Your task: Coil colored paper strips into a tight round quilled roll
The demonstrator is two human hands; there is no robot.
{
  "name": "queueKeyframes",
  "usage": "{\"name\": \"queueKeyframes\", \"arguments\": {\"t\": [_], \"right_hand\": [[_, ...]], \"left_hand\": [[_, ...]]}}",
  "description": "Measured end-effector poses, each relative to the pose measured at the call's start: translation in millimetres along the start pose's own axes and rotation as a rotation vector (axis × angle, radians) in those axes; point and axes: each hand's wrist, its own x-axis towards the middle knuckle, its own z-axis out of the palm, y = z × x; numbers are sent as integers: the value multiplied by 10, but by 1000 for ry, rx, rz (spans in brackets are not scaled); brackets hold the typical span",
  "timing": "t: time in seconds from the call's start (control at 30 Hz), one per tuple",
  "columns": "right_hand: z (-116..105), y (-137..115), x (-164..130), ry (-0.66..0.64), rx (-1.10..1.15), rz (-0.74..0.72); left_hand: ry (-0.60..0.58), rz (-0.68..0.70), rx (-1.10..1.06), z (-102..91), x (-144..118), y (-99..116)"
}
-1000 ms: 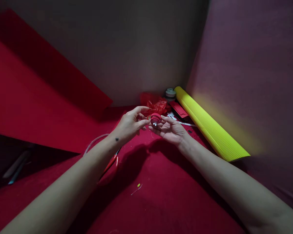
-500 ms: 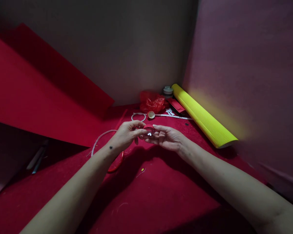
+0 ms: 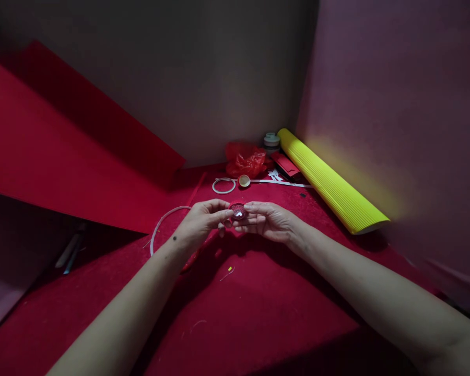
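Observation:
A small round red piece with a ridged rim (image 3: 238, 209) is held up between my two hands, above the red cloth-like surface (image 3: 266, 303). A small white shape shows in its middle. My left hand (image 3: 207, 215) pinches its left edge between thumb and fingers. On the opposite edge, my right hand (image 3: 268, 220) grips it with the thumb and fingertips, the other fingers curled beneath. Below my left wrist lies a pale hoop of tubing (image 3: 156, 230), partly covered by the forearm, with a red curved strip near it.
Farther back are a small white ring (image 3: 224, 186), a tape roll (image 3: 244, 181), a red plastic bag (image 3: 246, 161), a lidded jar (image 3: 271, 141) and red packets (image 3: 285, 165). A yellow corrugated roll (image 3: 332, 183) leans at right. Large red sheets (image 3: 82, 136) slant in from the left.
The round red piece has been tilted so that more of its face shows. Both hands keep hold of it. The whole view has shifted slightly.

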Motion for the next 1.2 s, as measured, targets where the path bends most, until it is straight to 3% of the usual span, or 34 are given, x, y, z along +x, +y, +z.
{"name": "queueKeyframes", "arguments": {"t": [0.7, 1.2], "right_hand": [[5, 62, 3, 114, -250, -192], [4, 96, 9, 90, -267, -305]], "left_hand": [[26, 16, -95, 67, -28, -8], [12, 25, -162, 135, -74, 28]]}}
